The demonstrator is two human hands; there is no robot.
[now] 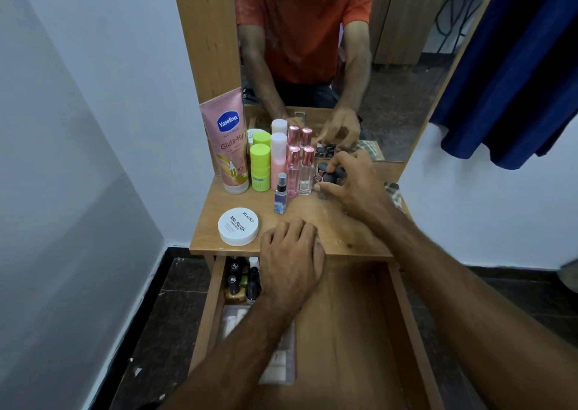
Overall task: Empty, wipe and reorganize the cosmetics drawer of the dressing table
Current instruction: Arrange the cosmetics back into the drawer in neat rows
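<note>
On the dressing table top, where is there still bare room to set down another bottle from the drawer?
Bare wood lies between the round white nail polish remover tub, the small blue spray bottle and the right hand, which grips dark-capped small bottles. The left hand rests on the front edge. The back row from the pink Vaseline tube to the pink-capped perfume bottles is crowded.
</note>
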